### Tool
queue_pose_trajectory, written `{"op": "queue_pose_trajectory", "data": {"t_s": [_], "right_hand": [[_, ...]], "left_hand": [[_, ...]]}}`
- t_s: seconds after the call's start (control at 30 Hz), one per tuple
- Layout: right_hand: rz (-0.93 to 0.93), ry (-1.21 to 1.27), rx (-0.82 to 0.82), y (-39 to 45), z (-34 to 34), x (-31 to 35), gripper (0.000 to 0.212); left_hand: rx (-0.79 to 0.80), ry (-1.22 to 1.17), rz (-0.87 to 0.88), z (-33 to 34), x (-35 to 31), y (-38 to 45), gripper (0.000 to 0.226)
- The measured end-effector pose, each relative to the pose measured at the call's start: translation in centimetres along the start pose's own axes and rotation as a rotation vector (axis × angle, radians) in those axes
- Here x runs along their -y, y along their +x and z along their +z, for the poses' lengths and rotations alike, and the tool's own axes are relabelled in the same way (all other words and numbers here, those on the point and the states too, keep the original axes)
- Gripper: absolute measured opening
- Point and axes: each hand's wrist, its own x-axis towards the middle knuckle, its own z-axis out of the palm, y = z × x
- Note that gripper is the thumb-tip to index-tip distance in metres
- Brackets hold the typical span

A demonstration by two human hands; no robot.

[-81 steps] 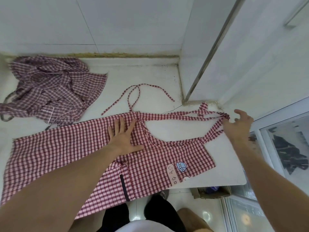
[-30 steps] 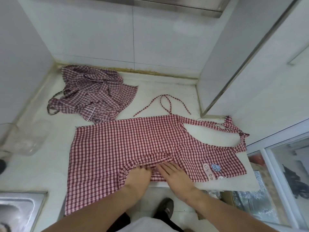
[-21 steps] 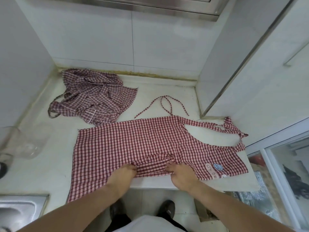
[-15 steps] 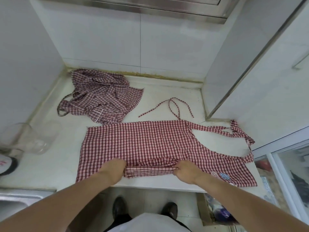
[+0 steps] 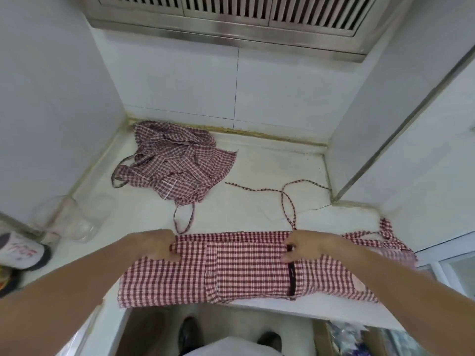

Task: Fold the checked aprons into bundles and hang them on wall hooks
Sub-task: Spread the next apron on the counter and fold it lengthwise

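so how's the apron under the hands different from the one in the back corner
The near apron lies flat, folded into a long band; the far apron is a crumpled heap. The left hand and right hand grip the near apron's folded edge; nothing touches the far apron. Both are red-and-white checked and lie on the white counter.

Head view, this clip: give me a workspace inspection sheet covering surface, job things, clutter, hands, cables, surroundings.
Surface: white counter, stained along the back seam.
Job's things: folded apron lies at the front edge, its tie strings trailing toward the back; crumpled apron heaped at the back left.
Clutter: clear glass jar on its side at left; a labelled container beside it.
Hands: left hand and right hand each pinch the folded apron's upper layer.
Cables: nothing seen.
Surroundings: tiled wall, steel vent grille above; no wall hooks in view.
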Motion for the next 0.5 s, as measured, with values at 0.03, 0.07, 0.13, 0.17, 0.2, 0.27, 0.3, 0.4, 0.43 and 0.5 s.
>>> {"op": "queue_pose_trajectory", "data": {"t_s": [0.03, 0.07, 0.13, 0.17, 0.2, 0.27, 0.3, 0.4, 0.43, 0.5], "right_hand": [[0.005, 0.003, -0.044, 0.9, -0.2, -0.1, 0.049], [0.015, -0.003, -0.089, 2.1, -0.3, -0.2, 0.047], [0.033, -0.025, -0.15, 3.9, -0.2, -0.6, 0.039], [0.049, -0.027, -0.163, 4.8, -0.1, -0.7, 0.037], [0.059, -0.029, -0.178, 5.5, 0.1, -0.8, 0.037], [0.095, -0.039, -0.233, 6.5, 0.5, -1.2, 0.041], [0.122, -0.038, -0.269, 7.0, 0.6, -1.3, 0.043], [0.163, -0.051, -0.358, 8.0, 1.4, -1.5, 0.043], [0.171, -0.06, -0.38, 8.3, 1.4, -1.5, 0.042], [0.175, -0.034, -0.41, 9.1, 1.9, -1.5, 0.038]], "left_hand": [[-0.039, 0.004, -0.013, -0.1, 0.4, 0.7, 0.033], [-0.076, 0.0, -0.029, 0.0, 0.9, 1.3, 0.034], [-0.129, -0.028, -0.067, 0.4, 1.9, 2.2, 0.035], [-0.141, -0.058, -0.086, 0.5, 2.6, 2.6, 0.036], [-0.151, -0.096, -0.101, 0.7, 3.3, 3.0, 0.038], [-0.187, -0.157, -0.13, 1.0, 4.3, 3.2, 0.041], [-0.203, -0.194, -0.156, 1.1, 4.7, 3.3, 0.044], [-0.229, -0.292, -0.231, 1.3, 5.3, 3.3, 0.054], [-0.224, -0.332, -0.246, 1.2, 5.7, 3.4, 0.056], [-0.225, -0.432, -0.266, 1.2, 6.5, 3.6, 0.055]]}}
